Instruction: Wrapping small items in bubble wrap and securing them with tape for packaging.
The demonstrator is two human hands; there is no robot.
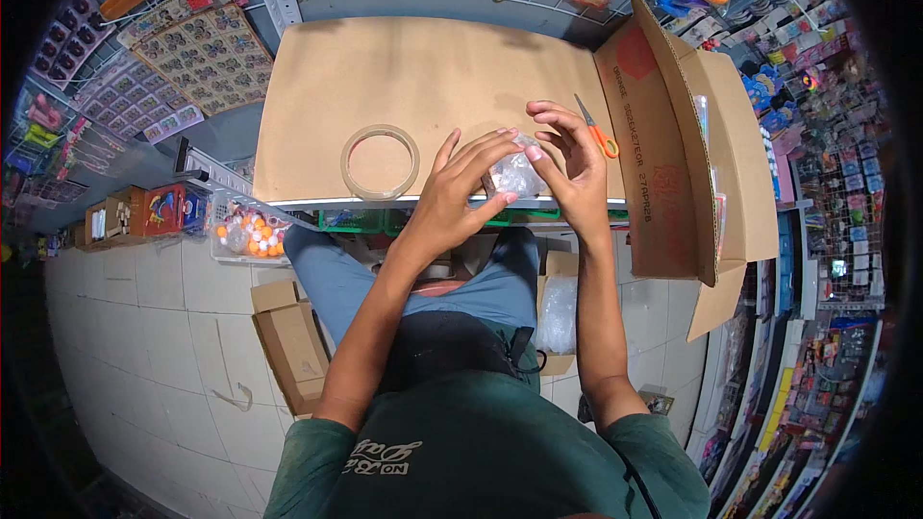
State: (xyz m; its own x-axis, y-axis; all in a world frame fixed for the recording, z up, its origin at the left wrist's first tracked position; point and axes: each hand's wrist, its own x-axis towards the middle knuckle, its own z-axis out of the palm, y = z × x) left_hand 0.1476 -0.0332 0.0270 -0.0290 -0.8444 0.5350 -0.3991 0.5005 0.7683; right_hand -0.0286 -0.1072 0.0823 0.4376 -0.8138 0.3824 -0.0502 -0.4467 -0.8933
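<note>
A small bundle in clear plastic wrap [520, 171] is held over the front part of the cardboard-covered tabletop [433, 79]. My left hand [469, 184] grips its left side, thumb below and fingers over the top. On the other side, my right hand [573, 166] touches the bundle with its thumb, while its fingers are raised and spread. What the wrap encloses cannot be made out. A roll of clear packing tape [413, 166] lies left of my left hand. Scissors with orange handles [604, 142] rest just beyond my right hand.
An open cardboard box [642, 158] stands at the table's right end. Green baskets [352, 220] sit under the front edge. A clear bin with orange and white balls [252, 234] is at lower left. Bubble wrap [557, 313] fills a floor box by my right leg. Hanging goods line both sides.
</note>
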